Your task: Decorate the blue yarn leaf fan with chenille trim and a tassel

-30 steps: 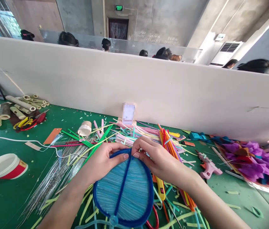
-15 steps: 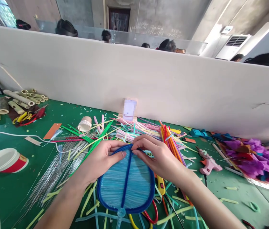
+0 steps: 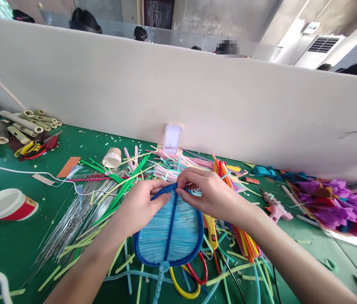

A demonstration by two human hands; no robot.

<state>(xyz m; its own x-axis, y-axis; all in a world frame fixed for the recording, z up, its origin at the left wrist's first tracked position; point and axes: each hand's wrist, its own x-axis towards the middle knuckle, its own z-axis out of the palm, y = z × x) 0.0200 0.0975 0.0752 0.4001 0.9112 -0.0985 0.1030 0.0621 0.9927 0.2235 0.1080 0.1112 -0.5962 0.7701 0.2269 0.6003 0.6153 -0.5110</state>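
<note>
A small light-blue fan (image 3: 168, 234), woven of thin strips with a dark-blue fuzzy rim and a dark-blue rib down its middle, lies over a heap of coloured strips. My left hand (image 3: 140, 207) grips its upper left rim, thumb on top. My right hand (image 3: 208, 196) pinches the top of the rim where the rib meets it. A twisted pale-blue handle (image 3: 159, 280) hangs from the fan's lower end.
A pink glue gun (image 3: 275, 207) and purple felt flowers (image 3: 333, 204) lie at right. Silver wires (image 3: 73, 219), a red-and-white paper bowl (image 3: 5, 204), bamboo tubes (image 3: 23, 124) and pliers (image 3: 35, 147) lie at left. A white partition (image 3: 197, 101) closes the back; other people's heads show beyond it.
The view has shifted so the fan and both hands sit a little higher and farther away. The handle has come into sight. Both hands keep their hold on the fan's top rim.
</note>
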